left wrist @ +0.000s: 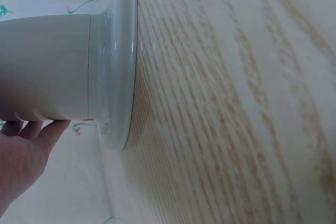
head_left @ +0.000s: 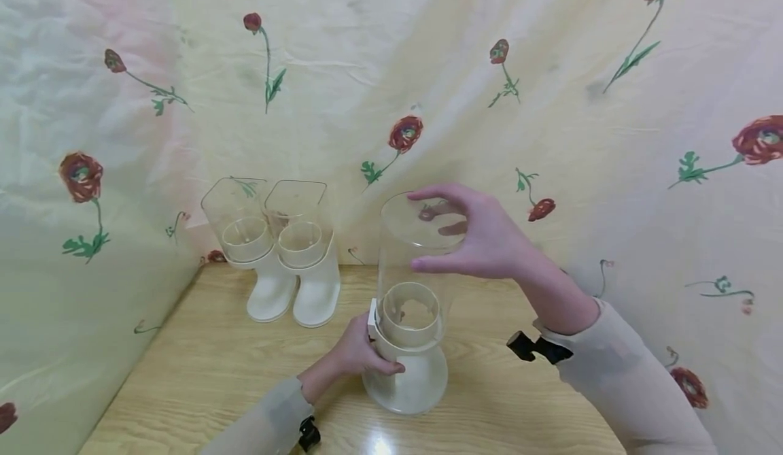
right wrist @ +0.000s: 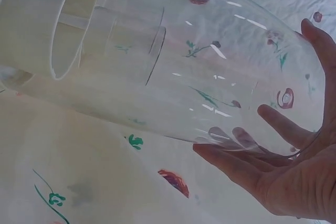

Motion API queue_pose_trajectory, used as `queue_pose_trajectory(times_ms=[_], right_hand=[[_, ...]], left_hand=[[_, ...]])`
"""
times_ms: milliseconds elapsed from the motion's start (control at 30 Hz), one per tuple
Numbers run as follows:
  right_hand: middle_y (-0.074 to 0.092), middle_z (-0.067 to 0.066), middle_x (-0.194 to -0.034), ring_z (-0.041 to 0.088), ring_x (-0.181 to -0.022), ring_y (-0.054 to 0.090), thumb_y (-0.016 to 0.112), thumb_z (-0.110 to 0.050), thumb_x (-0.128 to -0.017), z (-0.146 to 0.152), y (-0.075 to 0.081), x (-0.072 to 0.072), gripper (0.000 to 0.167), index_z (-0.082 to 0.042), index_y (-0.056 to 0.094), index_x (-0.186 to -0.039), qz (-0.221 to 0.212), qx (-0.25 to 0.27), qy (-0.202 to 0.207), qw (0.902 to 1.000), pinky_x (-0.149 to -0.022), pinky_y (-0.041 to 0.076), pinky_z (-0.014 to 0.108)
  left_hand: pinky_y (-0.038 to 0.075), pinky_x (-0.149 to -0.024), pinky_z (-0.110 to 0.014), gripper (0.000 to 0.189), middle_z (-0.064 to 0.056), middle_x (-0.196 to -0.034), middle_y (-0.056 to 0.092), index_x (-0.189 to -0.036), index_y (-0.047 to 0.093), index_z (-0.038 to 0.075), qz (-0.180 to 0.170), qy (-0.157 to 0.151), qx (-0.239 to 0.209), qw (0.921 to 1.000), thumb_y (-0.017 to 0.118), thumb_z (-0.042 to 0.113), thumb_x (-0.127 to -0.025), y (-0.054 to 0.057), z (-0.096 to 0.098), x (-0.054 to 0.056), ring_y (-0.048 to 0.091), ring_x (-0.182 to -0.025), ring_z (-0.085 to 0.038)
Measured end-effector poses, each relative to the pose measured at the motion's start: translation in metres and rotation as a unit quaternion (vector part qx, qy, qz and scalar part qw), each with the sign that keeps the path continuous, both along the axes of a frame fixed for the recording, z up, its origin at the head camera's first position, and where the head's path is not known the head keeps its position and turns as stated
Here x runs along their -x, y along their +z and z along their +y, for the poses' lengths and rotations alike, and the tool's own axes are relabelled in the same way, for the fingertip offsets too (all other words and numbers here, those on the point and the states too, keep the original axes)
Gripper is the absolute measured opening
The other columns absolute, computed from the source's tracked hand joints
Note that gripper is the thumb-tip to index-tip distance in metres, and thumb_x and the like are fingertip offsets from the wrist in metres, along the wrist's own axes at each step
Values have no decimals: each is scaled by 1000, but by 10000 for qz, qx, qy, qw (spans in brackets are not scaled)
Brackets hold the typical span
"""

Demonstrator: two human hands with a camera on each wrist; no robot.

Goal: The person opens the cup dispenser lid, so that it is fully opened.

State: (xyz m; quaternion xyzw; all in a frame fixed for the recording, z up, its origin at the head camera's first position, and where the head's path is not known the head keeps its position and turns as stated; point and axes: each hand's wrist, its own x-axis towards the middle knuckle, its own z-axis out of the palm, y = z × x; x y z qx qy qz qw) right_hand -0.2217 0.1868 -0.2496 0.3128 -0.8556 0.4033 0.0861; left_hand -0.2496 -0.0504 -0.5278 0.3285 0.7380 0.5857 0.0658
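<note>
A tall clear container [head_left: 397, 258] stands upright on a white stand [head_left: 408, 390] with a round foot. Low in the container sits a cream ring-shaped collar [head_left: 411, 332]. My left hand [head_left: 357, 349] grips the stand's side below the container, thumb across the front. In the left wrist view, its fingertips rest against the smooth white column [left wrist: 44, 66]. Up at the rim, my right hand [head_left: 486, 234] spans the container, fingers curved round the far side and thumb on the near side. The right wrist view shows those fingers [right wrist: 226, 161] at the clear wall.
Two similar dispensers [head_left: 315, 302] with clear tops and white stands stand side by side at the back left of the wooden table [head_left: 501, 373]. A flowered cloth [head_left: 342, 94] hangs behind and along the sides.
</note>
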Motion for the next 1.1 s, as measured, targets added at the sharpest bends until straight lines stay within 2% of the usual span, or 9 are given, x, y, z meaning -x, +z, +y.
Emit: queue_pose_trajectory(times_ms=[233,433,767,1100], right_hand=[[65,-7,-146,18,-122,70,101,-27,-70,-9,4,4,82,-23,63,-143,103,-241,-37,9997,-95,66,41],[65,-5,-144,19,-122,70,101,-29,-69,-12,7,4,82,-23,63,-142,66,-326,-77,9994,-94,66,43],[63,-7,-149,22,-126,68,101,-23,-71,-3,4,1,84,-23,61,-144,-58,-109,22,9999,-100,64,48],[61,-6,-150,22,-127,66,100,-21,-72,6,-1,0,85,-25,60,-146,-157,77,-22,9998,-103,63,52]], left_hand=[[52,-115,-28,87,-4,-130,76,-140,60,18,-71,-45,-95,9999,101,12,-64,-2,-1,2,70,-120,-13],[51,-115,-28,85,-4,-131,75,-140,60,18,-120,-112,-144,9998,101,12,-65,-2,0,2,69,-121,-12],[52,-114,-28,87,-4,-130,76,-141,61,19,-83,-32,-88,9999,101,12,-64,0,1,0,70,-119,-12],[53,-112,-27,88,-4,-130,75,-142,60,13,-93,-36,-116,9999,101,12,-64,1,0,-1,70,-118,-11]])
